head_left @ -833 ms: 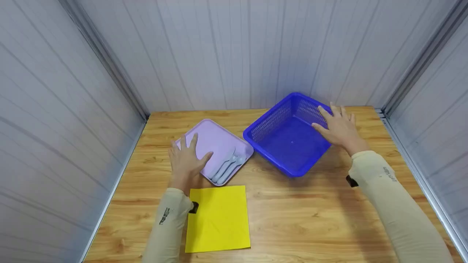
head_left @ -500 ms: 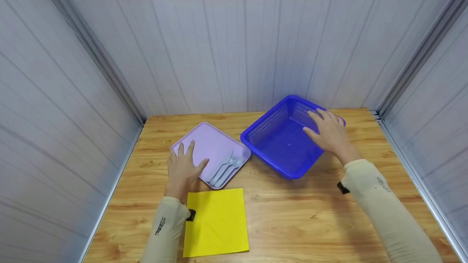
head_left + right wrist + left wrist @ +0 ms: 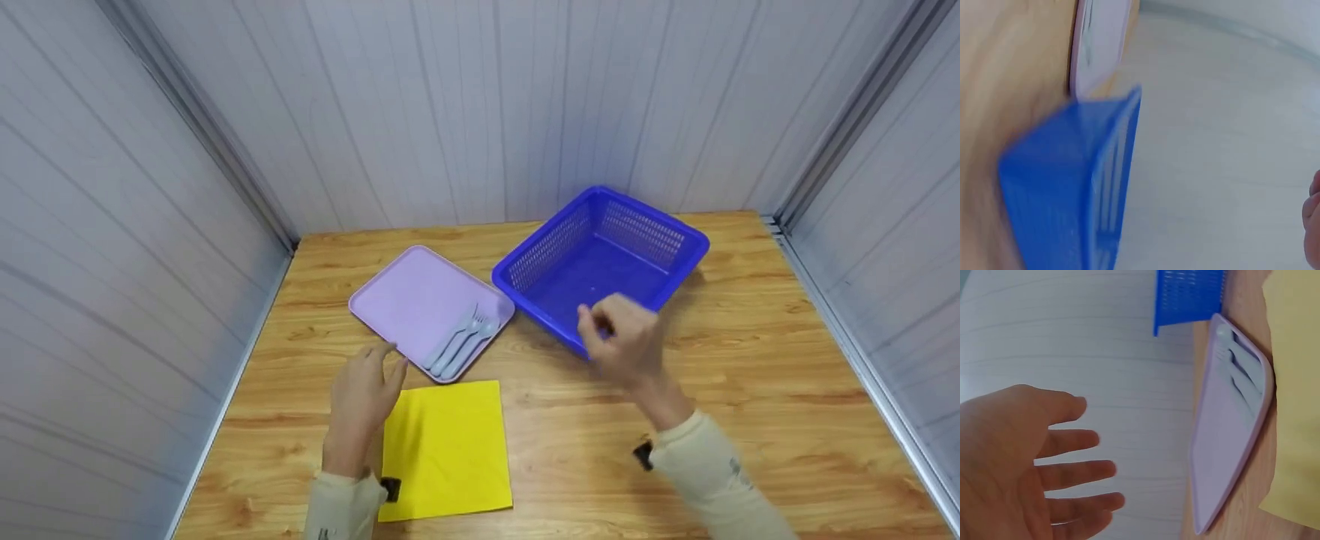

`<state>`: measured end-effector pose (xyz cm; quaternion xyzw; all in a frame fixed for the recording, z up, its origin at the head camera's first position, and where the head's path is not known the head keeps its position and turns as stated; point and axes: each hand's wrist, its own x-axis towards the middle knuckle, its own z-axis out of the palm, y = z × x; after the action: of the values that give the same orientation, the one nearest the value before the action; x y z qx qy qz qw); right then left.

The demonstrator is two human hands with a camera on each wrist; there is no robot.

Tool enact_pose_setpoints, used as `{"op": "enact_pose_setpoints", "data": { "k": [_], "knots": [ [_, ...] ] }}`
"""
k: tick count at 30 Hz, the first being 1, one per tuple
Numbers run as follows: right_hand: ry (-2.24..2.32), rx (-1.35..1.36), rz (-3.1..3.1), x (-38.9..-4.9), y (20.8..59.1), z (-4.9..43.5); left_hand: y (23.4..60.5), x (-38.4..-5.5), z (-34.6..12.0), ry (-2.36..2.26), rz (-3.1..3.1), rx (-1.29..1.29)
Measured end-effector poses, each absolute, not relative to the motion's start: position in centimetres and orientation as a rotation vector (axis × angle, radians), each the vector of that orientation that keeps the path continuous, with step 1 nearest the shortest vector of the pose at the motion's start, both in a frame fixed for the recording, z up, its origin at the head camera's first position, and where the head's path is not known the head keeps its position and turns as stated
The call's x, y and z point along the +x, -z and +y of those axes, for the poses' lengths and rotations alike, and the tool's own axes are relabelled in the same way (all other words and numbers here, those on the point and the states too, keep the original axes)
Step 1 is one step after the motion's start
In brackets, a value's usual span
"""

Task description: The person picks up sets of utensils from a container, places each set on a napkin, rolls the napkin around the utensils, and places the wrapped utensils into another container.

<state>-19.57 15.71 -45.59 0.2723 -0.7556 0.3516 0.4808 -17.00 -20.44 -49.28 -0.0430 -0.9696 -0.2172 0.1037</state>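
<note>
My left hand [image 3: 360, 401], fingers extended and holding nothing, is just in front of the near left edge of the lilac tray [image 3: 416, 292]. In the left wrist view that hand [image 3: 1016, 455] has its fingers spread. On the tray's right part lie a grey-blue knife [image 3: 448, 341], fork [image 3: 454, 350] and spoon [image 3: 465, 355], side by side. My right hand [image 3: 626, 341] has curled, bare fingers and overlaps the near rim of the blue basket [image 3: 637, 229]. Only some fingertips [image 3: 1312, 216] show in the right wrist view.
A flat yellow sheet [image 3: 450, 450] lies in front of the tray, partly behind my left wrist. The wooden tabletop [image 3: 780, 352] ends at pale panel walls [image 3: 390, 112] behind and on both sides. The basket's left corner is right at the tray's corner.
Both hands have drawn back toward me, the left off the tray, the right from the basket's far right side. The right fingers have curled from spread. Tray, cutlery, basket and sheet stay put.
</note>
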Motion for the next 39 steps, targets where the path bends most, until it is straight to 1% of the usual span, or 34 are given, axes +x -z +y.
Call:
{"op": "enact_pose_setpoints", "data": {
  "k": [2, 5, 9, 13, 17, 22, 31, 36, 39],
  "knots": [
    [-0.893, 0.673, -1.864, -17.6, 47.3, 14.1, 49.5, -15.1, -20.1, 0.669, -2.906, -0.119],
    [-0.947, 0.704, -2.006, -14.2, 51.0, 11.4, 50.6, -11.8, -19.6, 0.739, -3.022, -0.114],
    [-0.869, 0.888, -2.293, -9.8, 56.0, 8.0, 53.1, -7.7, -19.1, 0.829, -3.194, -0.037],
    [-0.792, 1.135, -2.581, -7.1, 58.7, 5.7, 55.7, -5.8, -18.5, 0.801, -3.297, 0.115],
    [-0.683, 1.266, -2.828, -6.4, 60.0, 4.2, 58.1, -4.9, -18.0, 0.812, -3.307, 0.14],
    [-0.551, 1.259, -2.972, -6.2, 61.2, 3.8, 60.0, -4.4, -17.5, 0.806, -3.317, 0.05],
    [-0.587, 1.162, -2.975, -5.6, 62.0, 5.6, 60.0, -4.6, -16.5, 0.774, -3.381, -0.045],
    [-0.664, 1.055, -2.885, -4.9, 62.5, 8.0, 60.4, -4.4, -13.8, 0.664, -3.222, -0.139],
    [-0.71, 0.967, -2.877, -4.8, 62.5, 9.4, 60.1, -4.8, -11.8, 0.635, -3.232, -0.128]
  ]
}}
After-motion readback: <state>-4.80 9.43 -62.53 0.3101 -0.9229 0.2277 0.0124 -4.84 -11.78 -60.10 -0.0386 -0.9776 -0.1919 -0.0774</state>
